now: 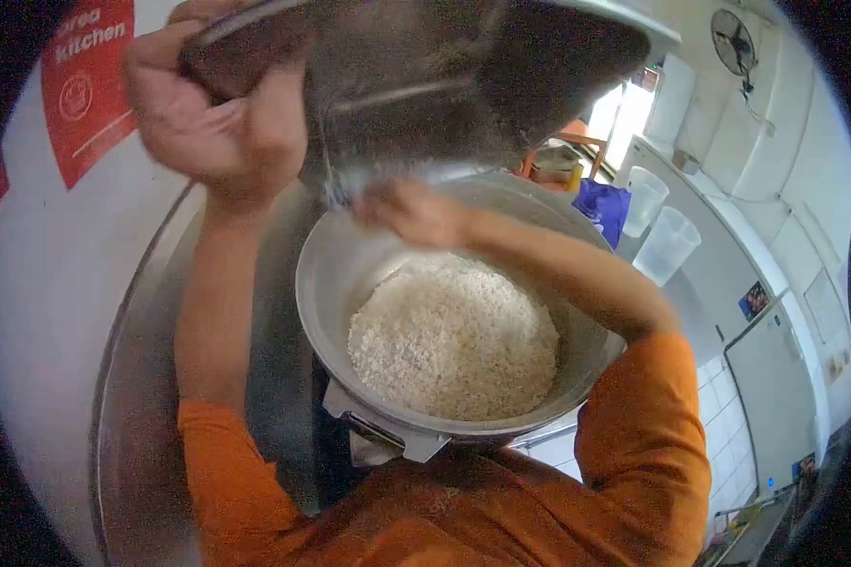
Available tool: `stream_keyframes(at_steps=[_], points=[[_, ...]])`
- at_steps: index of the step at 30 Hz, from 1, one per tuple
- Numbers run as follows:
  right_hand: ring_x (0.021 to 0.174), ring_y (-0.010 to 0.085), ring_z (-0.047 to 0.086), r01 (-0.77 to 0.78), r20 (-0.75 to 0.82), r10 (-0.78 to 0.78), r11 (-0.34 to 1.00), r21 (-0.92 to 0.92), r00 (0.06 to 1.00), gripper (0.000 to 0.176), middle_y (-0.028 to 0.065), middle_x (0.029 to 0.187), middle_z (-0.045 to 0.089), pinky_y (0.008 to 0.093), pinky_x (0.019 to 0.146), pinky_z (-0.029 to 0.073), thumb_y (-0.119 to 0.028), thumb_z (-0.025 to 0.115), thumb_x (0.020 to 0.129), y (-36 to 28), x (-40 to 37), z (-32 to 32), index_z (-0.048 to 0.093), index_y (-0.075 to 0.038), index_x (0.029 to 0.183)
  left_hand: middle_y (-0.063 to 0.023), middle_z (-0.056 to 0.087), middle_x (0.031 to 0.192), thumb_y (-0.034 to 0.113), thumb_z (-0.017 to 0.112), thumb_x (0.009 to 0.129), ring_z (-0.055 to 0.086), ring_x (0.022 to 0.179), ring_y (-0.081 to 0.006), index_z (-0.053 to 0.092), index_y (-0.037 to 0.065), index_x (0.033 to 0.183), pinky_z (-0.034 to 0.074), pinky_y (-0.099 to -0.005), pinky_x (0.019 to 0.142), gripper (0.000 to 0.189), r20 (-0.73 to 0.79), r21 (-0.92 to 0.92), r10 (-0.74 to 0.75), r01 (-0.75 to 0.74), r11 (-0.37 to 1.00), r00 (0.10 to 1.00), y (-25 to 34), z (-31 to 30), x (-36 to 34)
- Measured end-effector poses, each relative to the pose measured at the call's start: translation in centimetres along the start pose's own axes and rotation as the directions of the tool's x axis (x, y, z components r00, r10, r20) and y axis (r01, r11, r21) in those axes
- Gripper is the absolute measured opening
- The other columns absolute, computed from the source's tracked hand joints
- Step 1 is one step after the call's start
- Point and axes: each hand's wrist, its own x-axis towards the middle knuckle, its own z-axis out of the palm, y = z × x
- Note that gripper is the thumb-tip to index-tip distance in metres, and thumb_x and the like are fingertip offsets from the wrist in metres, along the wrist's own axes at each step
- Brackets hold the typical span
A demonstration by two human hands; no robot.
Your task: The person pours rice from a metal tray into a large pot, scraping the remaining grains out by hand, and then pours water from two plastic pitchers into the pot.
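A large round metal pot (317, 312) stands in front of me with a heap of pale rice grains (454, 340) in it. My left hand (222, 128) grips the rim of a big metal pan (407, 85), which is tipped over the pot with its dark inner side facing me. At the pan's lower edge, just over the pot, is my right hand (416, 217). Motion blurs its fingers, so I cannot make out whether they are closed or hold anything.
Two translucent plastic jugs (667, 244) and a purple bag (602, 208) stand behind the pot to the right. A long counter (700, 198) runs along the right side. A red poster (90, 85) hangs at left, and a wall fan (733, 42) is at upper right.
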Motion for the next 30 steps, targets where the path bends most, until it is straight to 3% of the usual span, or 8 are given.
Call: stream_keyframes(at_steps=[4, 10, 13, 20, 22, 24, 26, 30], points=[[0.086, 0.0363, 0.062, 0.076, 0.58, 0.085, 0.966, -0.247, 0.81, 0.043, 0.0222, 0.093, 0.064, 0.0447, 0.081, 0.047, -0.038, 0.046, 0.093, -2.1, -6.6, 1.3, 0.066, 0.0, 0.088, -0.0238, 0.06, 0.101, -0.018, 0.064, 0.066, 0.062, 0.094, -0.029, 0.044, 0.001, 0.102, 0.052, -0.043, 0.085, 0.045, -0.013, -0.011, 0.084, -0.084, 0.996, 0.996, -1.1, -1.2, -0.1], [0.086, 0.0353, 0.062, -0.005, -0.116, -0.015, 0.985, -0.171, 0.993, 0.031, 0.0209, 0.088, 0.064, 0.0409, 0.075, 0.05, -0.029, 0.059, 0.087, -7.2, -7.0, -5.5, 0.064, 0.001, 0.095, -0.0111, 0.057, 0.087, -0.01, 0.053, 0.081, 0.063, 0.087, -0.0195, 0.04, 0.001, 0.099, 0.05, -0.0336, 0.086, 0.025, 0.086, -0.06, 0.079, -0.074, 0.995, 0.993, -0.3, 2.0, 0.8], [0.084, 0.0353, 0.062, 0.353, 0.434, -0.188, 0.872, -0.339, 0.881, 0.033, 0.0206, 0.091, 0.063, 0.0416, 0.072, 0.05, -0.029, 0.06, 0.086, -5.7, -11.4, -0.6, 0.061, -0.001, 0.104, -0.0114, 0.057, 0.088, -0.01, 0.053, 0.082, 0.063, 0.089, -0.0201, 0.04, 0.0, 0.098, 0.05, -0.0317, 0.085, 0.023, 0.149, 0.118, -0.024, 0.006, 0.993, 0.989, 0.5, 2.3, 0.4], [0.086, 0.0376, 0.061, 0.279, 0.252, -0.189, 0.877, -0.392, 0.949, 0.044, 0.0235, 0.098, 0.061, 0.045, 0.077, 0.05, -0.036, 0.058, 0.086, -7.7, -12.2, -3.3, 0.06, 0.002, 0.106, -0.0096, 0.055, 0.088, -0.013, 0.052, 0.079, 0.056, 0.087, -0.0151, 0.042, 0.0, 0.094, 0.045, -0.0273, 0.081, 0.022, -0.042, 0.165, -0.194, 0.199, 0.966, 0.98, 1.6, 5.8, 1.0], [0.088, 0.0372, 0.061, -0.103, 0.458, 0.36, 0.863, -0.495, 0.813, 0.042, 0.023, 0.098, 0.061, 0.0434, 0.077, 0.05, -0.034, 0.059, 0.086, -10.2, -11.2, -5.7, 0.059, 0.002, 0.107, -0.0072, 0.049, 0.084, -0.015, 0.052, 0.074, 0.05, 0.084, -0.0133, 0.043, 0.0, 0.09, 0.04, -0.0255, 0.08, 0.024, -0.08, 0.222, -0.157, 0.171, 0.96, 0.984, 1.7, 6.9, 1.5], [0.088, 0.0363, 0.062, 0.117, -0.021, -0.13, 0.945, -0.306, 0.991, 0.046, 0.0223, 0.097, 0.062, 0.0412, 0.078, 0.051, -0.034, 0.062, 0.084, -9.6, -9.4, -6.9, 0.058, 0.003, 0.11, -0.0071, 0.047, 0.083, -0.016, 0.05, 0.07, 0.048, 0.082, -0.0137, 0.042, 0.0, 0.089, 0.04, -0.0258, 0.079, 0.026, -0.053, 0.25, -0.167, 0.175, 0.952, 0.985, 0.5, 6.6, 1.3], [0.105, 0.0373, 0.056, 0.019, -0.46, 0.019, 0.997, 0.078, 0.888, 0.052, 0.0248, 0.116, 0.055, 0.0406, 0.089, 0.046, -0.035, 0.063, 0.083, -8.6, -6.9, -5.6, 0.055, 0.004, 0.116, -0.0069, 0.046, 0.082, -0.017, 0.047, 0.067, 0.046, 0.081, -0.0141, 0.041, 0.0, 0.088, 0.039, -0.0261, 0.078, 0.028, -0.011, 0.258, -0.179, 0.176, 0.95, 0.984, -0.4, 7.3, 1.0], [0.128, 0.0398, 0.035, 0.29, -0.361, -0.485, 0.83, -0.477, 0.797, 0.067, 0.0255, 0.136, 0.037, 0.0427, 0.104, 0.031, -0.04, 0.061, 0.083, -6.4, -4.7, -3.2, 0.043, 0.005, 0.13, -0.0095, 0.042, 0.078, -0.014, 0.042, 0.064, 0.043, 0.078, -0.0177, 0.04, -0.001, 0.085, 0.037, -0.0285, 0.074, 0.025, -0.023, 0.379, -0.26, 0.249, 0.891, 0.965, -0.7, 8.6, 1.6]])
